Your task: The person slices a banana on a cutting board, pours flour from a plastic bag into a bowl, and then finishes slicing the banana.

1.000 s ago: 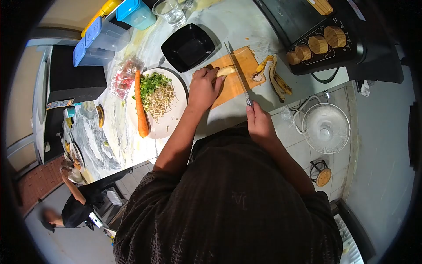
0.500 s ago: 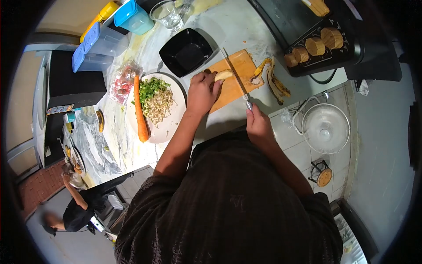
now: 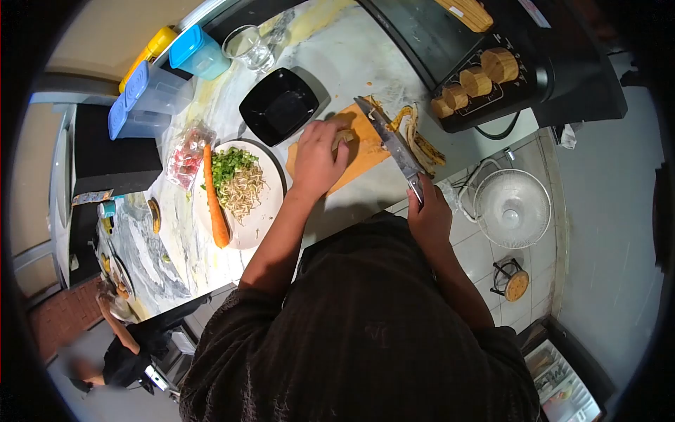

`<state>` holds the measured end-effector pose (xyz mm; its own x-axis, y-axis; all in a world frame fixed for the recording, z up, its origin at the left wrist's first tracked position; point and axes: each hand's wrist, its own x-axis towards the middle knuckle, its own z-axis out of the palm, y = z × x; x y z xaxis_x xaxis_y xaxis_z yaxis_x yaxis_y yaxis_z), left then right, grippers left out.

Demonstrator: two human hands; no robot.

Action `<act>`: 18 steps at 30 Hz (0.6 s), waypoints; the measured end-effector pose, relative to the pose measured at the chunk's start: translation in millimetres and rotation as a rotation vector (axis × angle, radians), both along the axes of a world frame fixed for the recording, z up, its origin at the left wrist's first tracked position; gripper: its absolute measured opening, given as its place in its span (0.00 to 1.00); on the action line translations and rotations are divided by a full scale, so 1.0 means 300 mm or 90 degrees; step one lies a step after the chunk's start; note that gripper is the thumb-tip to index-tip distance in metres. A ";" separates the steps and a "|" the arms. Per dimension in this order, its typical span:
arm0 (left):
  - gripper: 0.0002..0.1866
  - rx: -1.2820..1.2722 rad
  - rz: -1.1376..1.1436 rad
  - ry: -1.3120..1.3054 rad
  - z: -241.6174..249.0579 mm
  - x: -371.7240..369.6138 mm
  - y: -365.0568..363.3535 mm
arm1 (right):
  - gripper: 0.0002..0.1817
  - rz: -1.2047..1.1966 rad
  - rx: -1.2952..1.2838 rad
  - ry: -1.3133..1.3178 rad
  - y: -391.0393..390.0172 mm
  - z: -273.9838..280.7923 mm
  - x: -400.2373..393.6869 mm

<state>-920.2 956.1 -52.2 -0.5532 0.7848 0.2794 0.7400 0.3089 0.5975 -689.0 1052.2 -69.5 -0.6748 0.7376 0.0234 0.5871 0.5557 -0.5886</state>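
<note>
My right hand (image 3: 429,209) is wrapped round the handle of a knife (image 3: 396,144), whose broad blade lies over the right part of the wooden cutting board (image 3: 365,160). My left hand (image 3: 320,153) is on the board's left part, its fingers bent over a pale peeled piece (image 3: 343,141), mostly hidden beneath them. Beyond the blade, a banana peel (image 3: 422,144) lies at the board's right edge. A black square bowl (image 3: 279,107) stands behind my left hand. Left of it, a white plate (image 3: 269,204) holds a carrot (image 3: 216,204), chopped greens and bean sprouts.
A glass (image 3: 250,49), plastic containers (image 3: 200,55) and a bagged red item (image 3: 188,153) stand at the back left. A black oven (image 3: 492,77) is at the right, above a mesh basket (image 3: 512,209) and stool. Another person (image 3: 126,352) is at the lower left.
The knife has moved right, away from the pale piece, and its blade is turned flatter. My right hand has shifted right and down. My left fingers now cover more of the piece.
</note>
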 end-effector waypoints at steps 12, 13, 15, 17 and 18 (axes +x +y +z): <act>0.38 -0.044 -0.224 -0.049 -0.016 0.081 0.172 | 0.22 -0.059 0.013 -0.037 0.008 0.005 0.049; 0.39 -0.044 -0.227 -0.043 -0.018 0.086 0.181 | 0.21 -0.060 0.008 -0.041 0.012 0.008 0.052; 0.39 -0.050 -0.243 -0.049 -0.017 0.096 0.196 | 0.21 -0.067 0.004 -0.045 0.013 0.014 0.059; 0.40 -0.056 -0.257 -0.054 -0.017 0.104 0.208 | 0.21 -0.073 -0.001 -0.047 0.013 0.011 0.064; 0.40 -0.051 -0.258 -0.042 -0.020 0.108 0.214 | 0.21 -0.077 -0.001 -0.041 0.013 0.006 0.065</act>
<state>-887.8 1020.2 -58.3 -0.2093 0.9605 0.1832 0.7725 0.0475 0.6332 -669.4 1056.1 -67.7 -0.5811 0.8136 -0.0181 0.6863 0.4779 -0.5482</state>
